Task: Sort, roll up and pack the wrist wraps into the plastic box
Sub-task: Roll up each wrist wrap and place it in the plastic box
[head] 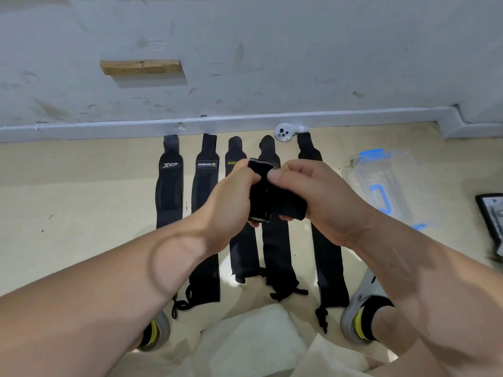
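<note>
Nearest, left hand [234, 194] and right hand [313, 194] both gripping wrist wrap [261, 197]: roll at left, tail running right; plastic box [381, 180] right, nearer right hand.

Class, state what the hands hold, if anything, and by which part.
Both hold one black wrist wrap: the left hand grips its left side, and the right hand pinches its right side.

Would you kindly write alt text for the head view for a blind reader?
The left hand and right hand grip a partly rolled black wrist wrap above five more wraps lying flat in a row on the beige floor. A clear plastic box with blue clips sits to the right.
</note>
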